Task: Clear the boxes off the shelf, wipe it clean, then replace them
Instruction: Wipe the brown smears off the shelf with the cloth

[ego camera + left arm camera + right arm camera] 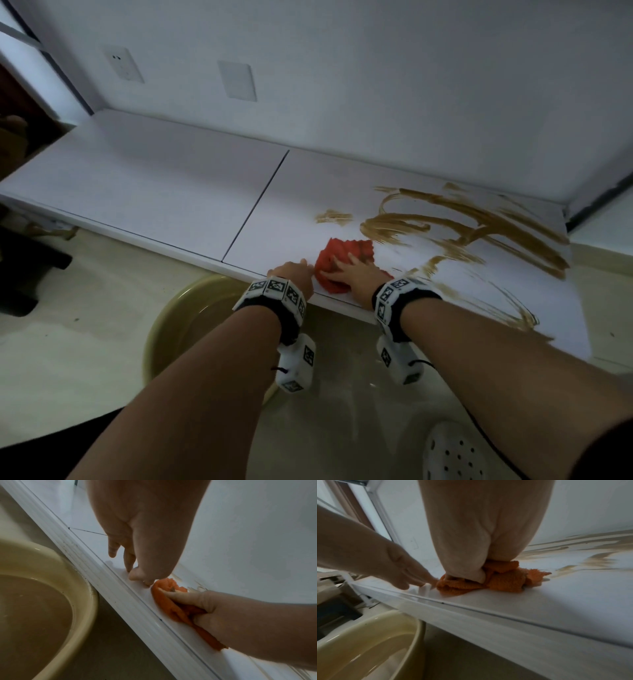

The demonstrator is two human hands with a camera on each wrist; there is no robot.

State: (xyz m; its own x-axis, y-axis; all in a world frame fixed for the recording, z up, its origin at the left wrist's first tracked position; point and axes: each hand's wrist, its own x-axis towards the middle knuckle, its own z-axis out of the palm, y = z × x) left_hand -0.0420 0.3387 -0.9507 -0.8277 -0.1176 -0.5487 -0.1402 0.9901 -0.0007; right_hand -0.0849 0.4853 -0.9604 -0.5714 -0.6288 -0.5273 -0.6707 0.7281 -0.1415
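The white shelf (171, 178) carries no boxes. Brown smears (462, 219) streak its right half. An orange cloth (342, 251) lies bunched near the front edge. My right hand (352, 274) lies flat on the cloth with spread fingers and presses it down. In the right wrist view the palm (479, 534) covers the cloth (505, 582), with smears (582, 545) beyond. My left hand (294, 272) rests on the shelf's front edge just left of the cloth. In the left wrist view its fingertips (137, 574) touch the bare shelf (77, 513) beside the cloth (163, 601).
A yellowish basin (191, 308) of murky water stands on the floor under the shelf's front edge, below my left arm. A white perforated clog (452, 455) is at the bottom right. The wall behind the shelf has a socket (123, 63). A dark object (27, 267) sits on the floor at left.
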